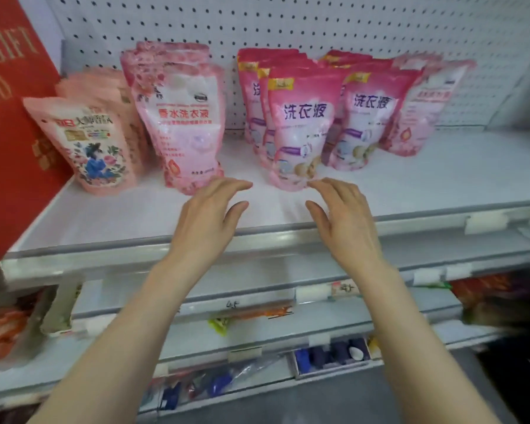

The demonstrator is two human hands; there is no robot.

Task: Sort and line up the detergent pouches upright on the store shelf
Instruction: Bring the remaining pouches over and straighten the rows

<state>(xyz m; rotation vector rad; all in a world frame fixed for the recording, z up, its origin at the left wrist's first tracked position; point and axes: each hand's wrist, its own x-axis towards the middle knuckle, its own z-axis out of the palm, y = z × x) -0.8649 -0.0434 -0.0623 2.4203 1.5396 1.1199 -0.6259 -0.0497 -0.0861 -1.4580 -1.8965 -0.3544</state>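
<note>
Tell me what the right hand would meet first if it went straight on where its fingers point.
Probably the base of the front deep-pink detergent pouch, which stands on the shelf just beyond the fingertips of the open right hand; depth is unclear.

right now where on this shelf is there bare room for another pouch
Widest bare shelf: right of the rightmost pale pouches. Then the front strip along its edge, and a narrow gap between the perfume detergent pouches and the deep pink pouches. Crowded left, by the red gift box.
</note>
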